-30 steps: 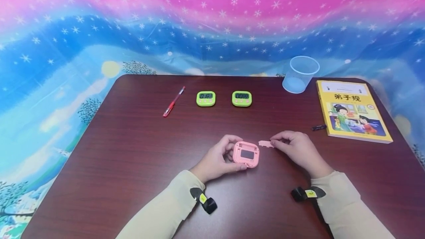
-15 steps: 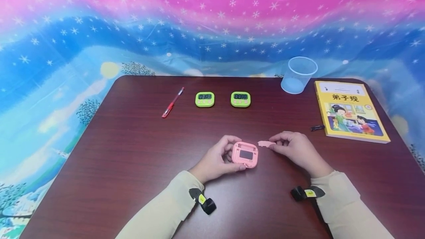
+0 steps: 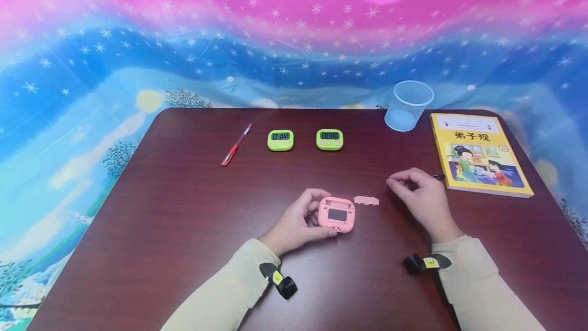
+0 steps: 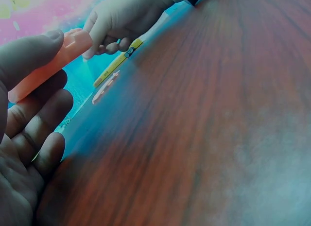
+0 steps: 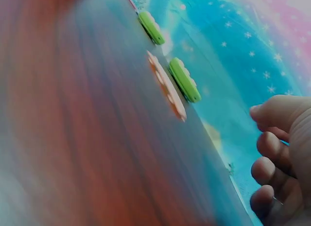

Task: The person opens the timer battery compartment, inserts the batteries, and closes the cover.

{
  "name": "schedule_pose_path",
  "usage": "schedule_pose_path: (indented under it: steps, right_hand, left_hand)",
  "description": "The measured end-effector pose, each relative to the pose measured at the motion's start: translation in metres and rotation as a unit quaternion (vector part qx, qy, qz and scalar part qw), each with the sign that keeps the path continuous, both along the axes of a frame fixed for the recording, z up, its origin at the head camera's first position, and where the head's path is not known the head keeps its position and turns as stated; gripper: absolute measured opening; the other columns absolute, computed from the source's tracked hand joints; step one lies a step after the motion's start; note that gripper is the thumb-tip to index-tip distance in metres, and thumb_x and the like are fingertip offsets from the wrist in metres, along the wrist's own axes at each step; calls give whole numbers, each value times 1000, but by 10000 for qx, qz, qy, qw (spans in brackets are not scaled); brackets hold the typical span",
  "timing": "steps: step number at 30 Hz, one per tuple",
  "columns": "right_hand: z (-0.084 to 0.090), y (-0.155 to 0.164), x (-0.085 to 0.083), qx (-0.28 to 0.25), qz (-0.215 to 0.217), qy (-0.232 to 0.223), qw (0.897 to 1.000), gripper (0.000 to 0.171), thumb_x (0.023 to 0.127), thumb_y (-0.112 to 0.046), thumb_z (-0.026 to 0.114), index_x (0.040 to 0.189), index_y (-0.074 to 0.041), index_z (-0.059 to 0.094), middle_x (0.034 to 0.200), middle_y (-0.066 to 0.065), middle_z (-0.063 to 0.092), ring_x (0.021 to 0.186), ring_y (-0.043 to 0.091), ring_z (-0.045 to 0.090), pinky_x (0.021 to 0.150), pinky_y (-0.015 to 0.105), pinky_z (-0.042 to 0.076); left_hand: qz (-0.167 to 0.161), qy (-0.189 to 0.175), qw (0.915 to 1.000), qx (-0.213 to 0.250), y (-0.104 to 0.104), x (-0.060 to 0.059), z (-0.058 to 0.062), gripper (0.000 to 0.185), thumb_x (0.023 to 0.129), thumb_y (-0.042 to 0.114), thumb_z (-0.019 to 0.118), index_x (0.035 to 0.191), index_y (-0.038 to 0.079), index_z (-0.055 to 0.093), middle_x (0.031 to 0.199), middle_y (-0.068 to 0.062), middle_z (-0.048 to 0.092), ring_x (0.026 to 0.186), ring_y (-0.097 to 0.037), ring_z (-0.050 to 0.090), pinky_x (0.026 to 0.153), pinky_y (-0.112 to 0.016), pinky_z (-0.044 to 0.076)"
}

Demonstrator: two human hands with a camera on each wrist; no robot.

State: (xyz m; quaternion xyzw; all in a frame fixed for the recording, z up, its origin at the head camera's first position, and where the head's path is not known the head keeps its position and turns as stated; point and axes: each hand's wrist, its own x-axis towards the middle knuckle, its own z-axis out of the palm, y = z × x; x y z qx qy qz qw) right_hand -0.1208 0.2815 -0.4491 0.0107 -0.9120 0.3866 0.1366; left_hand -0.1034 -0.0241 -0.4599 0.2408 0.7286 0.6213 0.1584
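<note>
**So the little pink cover sits between the two hands**

The left hand (image 3: pixel 296 221) curls its fingers round the pink timer (image 3: pixel 337 214), back side up. The pink cover (image 3: pixel 366 200) lies flat on the table (image 3: pixel 184 208), long axis left-right, just beside the timer's far right corner. The right hand (image 3: pixel 420 195) hangs loosely curled and holds nothing, a little to the cover's right, so it's the nearer free hand.
</note>
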Motion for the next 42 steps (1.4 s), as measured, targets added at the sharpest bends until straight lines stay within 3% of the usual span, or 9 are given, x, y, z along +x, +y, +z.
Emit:
schedule_pose_path:
  steps: [4, 7, 10, 13, 17, 22, 30, 35, 42]
  right_hand:
    - [6, 13, -3, -63, -284, 56, 9996, 27, 93, -33, 73, 111, -13, 75, 104, 1, 66, 93, 10, 54, 75, 10, 41]
    - [9, 27, -5, 85, -411, -61, 9991, 31, 95, -30, 70, 119, -10, 72, 115, 6, 65, 102, 18, 55, 80, 12, 42]
    - [12, 41, -6, 345, -408, -375, 9979, 34, 97, -22, 66, 127, -6, 67, 126, 17, 60, 110, 32, 54, 90, 32, 50]
    - [14, 51, -7, 585, -338, -700, 9953, 36, 96, -11, 62, 131, -1, 62, 132, 26, 54, 115, 44, 49, 94, 59, 46]
    - [15, 57, -8, 804, -355, -1073, 9903, 37, 95, -3, 56, 132, 3, 60, 131, 29, 52, 116, 48, 47, 96, 68, 41]
    - [18, 57, -9, 969, -208, -1441, 9846, 35, 96, -1, 57, 130, 4, 60, 127, 30, 57, 115, 48, 49, 97, 69, 41]
    - [19, 54, -8, 1004, -55, -1669, 9808, 29, 93, -6, 66, 122, 2, 65, 117, 27, 64, 102, 42, 55, 88, 61, 47]
    - [18, 53, -6, 849, -76, -1630, 9829, 34, 94, -8, 66, 127, 1, 63, 114, 24, 63, 96, 37, 54, 81, 51, 49]
    - [21, 48, -6, 603, -84, -1353, 9889, 38, 96, -13, 65, 132, -4, 62, 118, 19, 59, 100, 34, 52, 79, 39, 47]
  left_hand:
    - [-2, -1, 10000, 5, 0, 0, 0, 68, 79, 9, 87, 133, 16, 47, 106, -2, 74, 79, -13, 64, 70, -25, 57]
    - [-1, -11, 10000, -9, -1, 0, 1, 68, 79, 8, 87, 133, 17, 46, 106, -5, 74, 78, -12, 64, 69, -25, 57]
    - [-19, -41, 10000, 19, -1, 1, 1, 69, 79, 6, 86, 133, 16, 45, 107, -7, 74, 78, -12, 65, 70, -24, 57]
    - [-25, -65, 9999, 108, 0, 0, 1, 69, 78, 5, 86, 132, 15, 45, 109, -6, 74, 79, -12, 65, 70, -24, 57]
    - [-22, -60, 9998, 174, 0, 0, 0, 69, 76, 3, 87, 129, 14, 44, 109, -5, 74, 79, -12, 65, 70, -24, 57]
    - [-6, -45, 9998, 174, 0, 0, -1, 69, 76, 3, 87, 128, 14, 43, 108, -3, 74, 80, -11, 65, 71, -23, 56]
    - [19, -63, 9998, 191, 0, 1, -1, 69, 76, 3, 87, 127, 14, 43, 107, -3, 74, 76, -11, 64, 68, -23, 56]
    - [29, 23, 10000, 84, 1, 0, -1, 69, 76, 4, 88, 128, 15, 44, 108, -1, 74, 80, -11, 64, 70, -23, 56]
    - [27, -6, 10000, 25, 0, 0, 1, 69, 77, 5, 88, 128, 15, 43, 110, -1, 73, 82, -11, 65, 74, -25, 57]
